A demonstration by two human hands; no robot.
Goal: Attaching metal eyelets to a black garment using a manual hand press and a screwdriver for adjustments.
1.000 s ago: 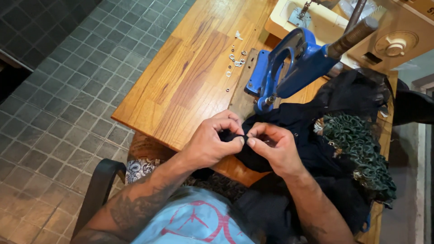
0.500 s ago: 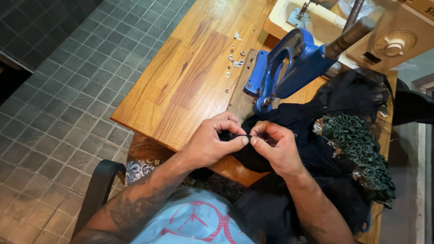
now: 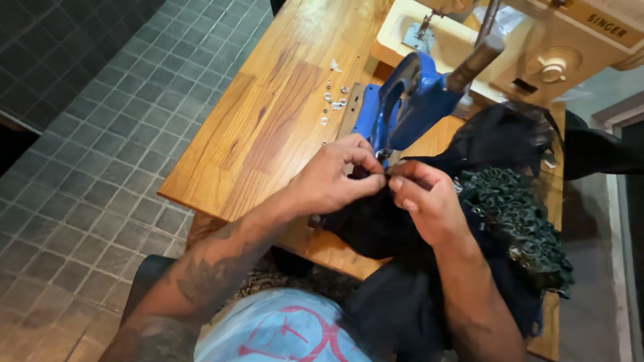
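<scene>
**Dark garment held at a blue hand press, near edge of tabletop**

- Left hand [image 3: 329,179]: fingers curled, thumb and fingertips pinching a fold of the dark fabric [image 3: 376,228]; wrist over the near edge of the tabletop [image 3: 268,127].
- Right hand [image 3: 426,201]: pinching the same fold from the other side, fingertips almost touching those of the left, so that the cloth is drawn taut between them.
- Dark fabric: heaped at the near right corner, spilling over the edge toward the lap; pinched spot raised just under the nose of the blue press [image 3: 409,100], apparently lined up with its die.
- Blue press: upright on a dark base plate, lever handle [image 3: 473,57] slanting up and to the right.
- Small metal eyelets [image 3: 333,102]: loose scatter just left of the press base, within easy reach.
- Green ruffled trim [image 3: 516,221]: bunched along the right edge, apart from the pinched fold.
- Cream sewing machine [image 3: 537,47]: far right corner, behind the press.
</scene>
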